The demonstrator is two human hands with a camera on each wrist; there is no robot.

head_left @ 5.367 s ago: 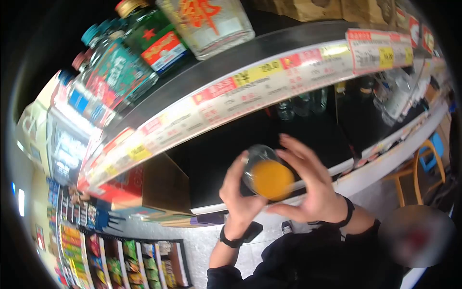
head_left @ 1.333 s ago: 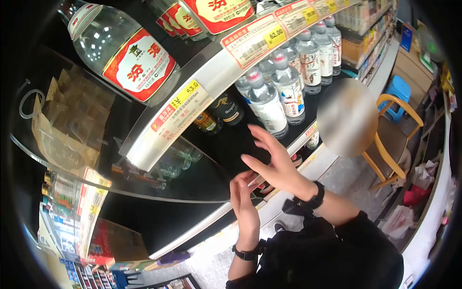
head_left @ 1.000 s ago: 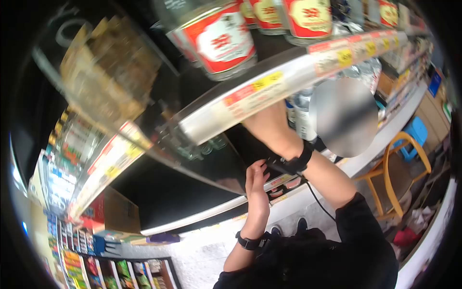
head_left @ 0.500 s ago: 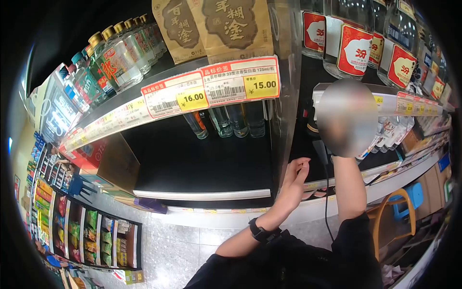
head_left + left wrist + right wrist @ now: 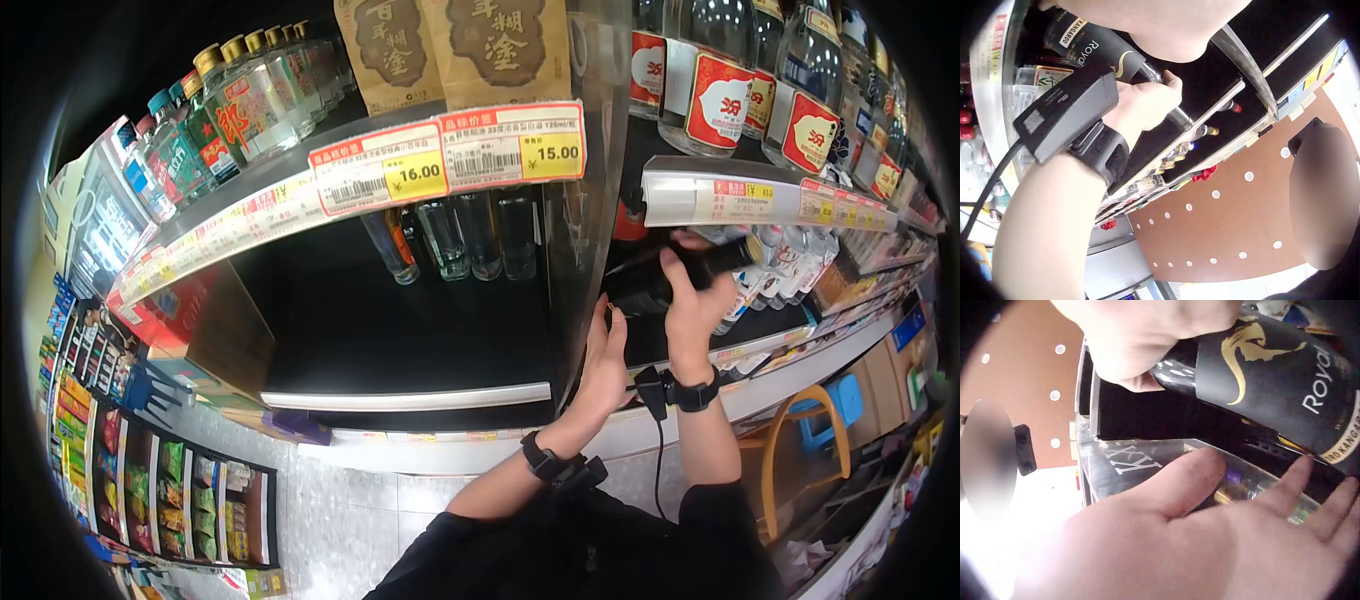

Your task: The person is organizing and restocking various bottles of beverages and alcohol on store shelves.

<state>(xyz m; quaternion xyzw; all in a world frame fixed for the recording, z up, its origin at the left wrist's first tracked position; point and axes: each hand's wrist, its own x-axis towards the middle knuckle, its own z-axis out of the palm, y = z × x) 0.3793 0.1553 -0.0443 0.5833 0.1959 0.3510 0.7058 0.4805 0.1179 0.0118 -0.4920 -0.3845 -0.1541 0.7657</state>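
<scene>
A dark wine bottle (image 5: 640, 288) with a black label, "Royal" lettering and a gold kangaroo lies tilted almost level in the shelf bay. My right hand (image 5: 697, 310) is curled round its neck, the gold-coloured top (image 5: 752, 250) pointing right and away. Close by the bottle's base end, my left hand (image 5: 602, 370) has its fingers extended upward. In the right wrist view, the left hand (image 5: 1210, 531) lies palm toward the bottle, thumb apart and fingertips right at its lower label. The left wrist view shows the bottle label (image 5: 1094, 53) and the right hand (image 5: 1144, 103) near the neck.
A clear divider panel (image 5: 590, 220) stands just left of the left hand. Above hangs the upper shelf's price rail (image 5: 770, 200), with large glass liquor bottles (image 5: 715, 95) over it. Several clear bottles (image 5: 790, 265) stand right of the bay. A wooden chair (image 5: 810, 440) stands lower right.
Around five seconds ago both hands held a clear round container with orange contents. The right hand has since reached into the bay and now grips the wine bottle, tilted over; the left has moved right.
</scene>
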